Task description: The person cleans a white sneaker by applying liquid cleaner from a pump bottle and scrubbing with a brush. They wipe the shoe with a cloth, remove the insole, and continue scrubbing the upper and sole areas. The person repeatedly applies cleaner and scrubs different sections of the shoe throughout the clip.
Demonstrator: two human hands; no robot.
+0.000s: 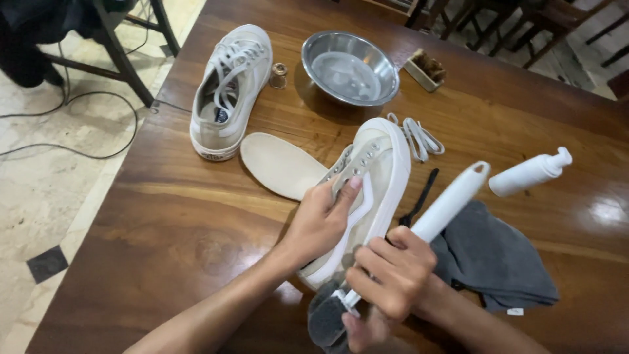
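The right hand is clamped round the white handle of a brush, its head down at the heel of the shoe, though the bristles are partly hidden. The left hand is pressed flat on the shoe's side, fingers together, steadying it on the bench. This looks like the scrubbing step; the next stroke probably calls for firm holding while the brush works along the heel. The shoe lies tilted on its side, long axis running from the near heel to the toe, which points away towards the metal bowl. A grey cloth lies just beside.
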